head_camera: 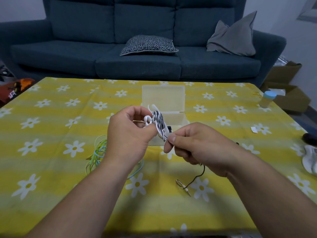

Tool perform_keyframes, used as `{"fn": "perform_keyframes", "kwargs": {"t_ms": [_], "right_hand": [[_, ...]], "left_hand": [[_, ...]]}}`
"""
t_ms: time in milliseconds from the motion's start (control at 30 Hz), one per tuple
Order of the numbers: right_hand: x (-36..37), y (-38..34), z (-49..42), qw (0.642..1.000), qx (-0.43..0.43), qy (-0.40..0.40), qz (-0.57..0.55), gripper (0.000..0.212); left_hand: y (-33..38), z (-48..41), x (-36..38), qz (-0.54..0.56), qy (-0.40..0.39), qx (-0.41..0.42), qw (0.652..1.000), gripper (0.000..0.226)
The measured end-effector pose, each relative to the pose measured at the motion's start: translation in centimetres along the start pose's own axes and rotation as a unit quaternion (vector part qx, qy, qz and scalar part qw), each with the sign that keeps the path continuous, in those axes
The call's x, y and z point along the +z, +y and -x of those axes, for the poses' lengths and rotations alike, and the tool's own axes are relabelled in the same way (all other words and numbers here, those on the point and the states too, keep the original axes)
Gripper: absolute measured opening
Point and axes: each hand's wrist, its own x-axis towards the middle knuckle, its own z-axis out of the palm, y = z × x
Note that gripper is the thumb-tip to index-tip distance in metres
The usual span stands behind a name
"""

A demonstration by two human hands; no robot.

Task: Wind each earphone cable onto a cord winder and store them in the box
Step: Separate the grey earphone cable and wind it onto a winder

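Left hand (130, 134): fingers curled, thumb and fingertips gripping the white winder (147, 119), held above the table in front of the box (163, 98). Striped cable (158, 117) wrapped round the winder. Right hand (192, 145): thumb and forefinger pinch the striped cable's loose end just beside the winder, other fingers curled in. Box clear, lid open, on the yellow cloth (51, 134). Green and blue cables (97, 152) lie loose by the left wrist. A black cable (195, 176) with jack lies below the right hand.

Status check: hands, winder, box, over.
Left hand grips white winder, striped cable wound round it. Right hand pinches that cable by the winder. Box open behind; green cables loose on cloth.
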Motion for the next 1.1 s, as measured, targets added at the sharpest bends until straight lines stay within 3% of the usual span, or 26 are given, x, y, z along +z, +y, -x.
{"fn": "perform_keyframes", "kwargs": {"t_ms": [300, 667, 933, 1100], "right_hand": [[-0.1, -0.7, 0.3, 1.000, -0.012, -0.014, -0.025, 0.036], [-0.8, -1.3, 0.4, 0.993, -0.025, 0.043, -0.110, 0.038], [-2.3, -1.9, 0.8, 0.986, -0.037, 0.085, -0.137, 0.032], [-2.3, -1.8, 0.8, 0.990, -0.060, 0.090, -0.086, 0.025]], "left_hand": [[-0.1, 0.1, 0.1, -0.035, 0.008, 0.037, 0.999, 0.025], [0.3, 0.8, 0.6, -0.144, -0.048, 0.133, 0.979, 0.023], [-0.6, 0.6, 0.4, -0.130, -0.134, 0.056, 0.981, 0.022], [-0.5, 0.7, 0.3, -0.142, -0.194, 0.066, 0.968, 0.021]]}}
